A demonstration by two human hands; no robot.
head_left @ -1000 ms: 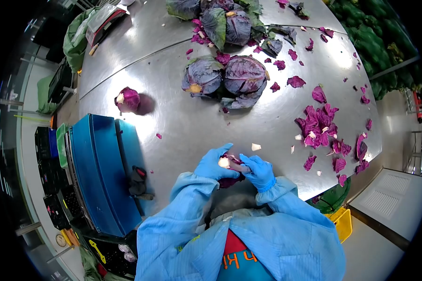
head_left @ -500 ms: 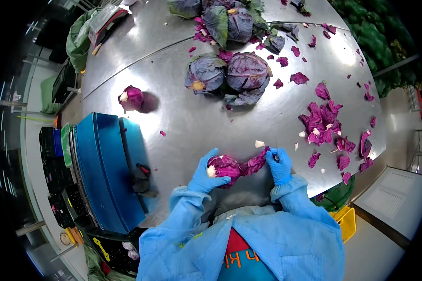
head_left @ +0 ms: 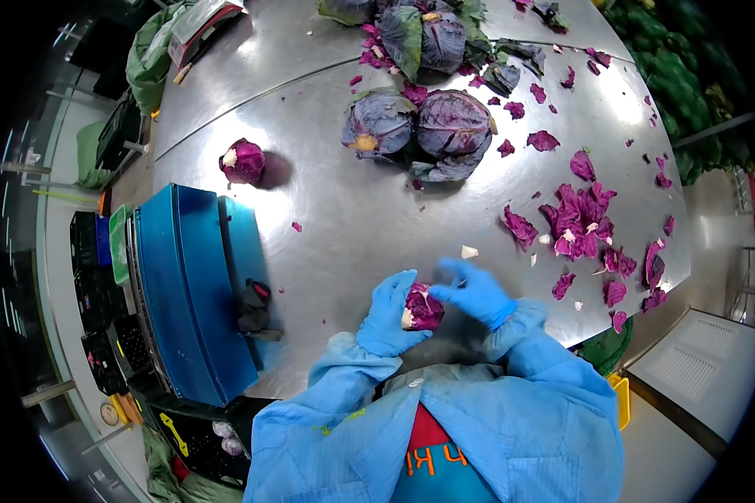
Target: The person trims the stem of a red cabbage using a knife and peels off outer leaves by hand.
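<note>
In blue gloves, my left hand (head_left: pixel 387 317) is wrapped round a small peeled red cabbage (head_left: pixel 425 308), its pale cut stem facing left. My right hand (head_left: pixel 471 293) is at the cabbage's right side, its fingers smeared by motion; whether they hold anything is hidden. Beyond the hands lies a loose purple leaf (head_left: pixel 520 228), left of a pile of peeled leaves (head_left: pixel 577 220). A white stem piece (head_left: pixel 469 251) rests just past my right hand.
Two whole red cabbages (head_left: pixel 453 126) sit mid-table, with more behind. One trimmed cabbage (head_left: pixel 242 161) stands at left on the steel table (head_left: pixel 327 243). A blue bin (head_left: pixel 195 293) borders the left side. Leaf scraps are scattered at right.
The leaf strip that my right hand was pulling is off the cabbage, and a leaf now lies left of the pile. My right hand has come back to the cabbage.
</note>
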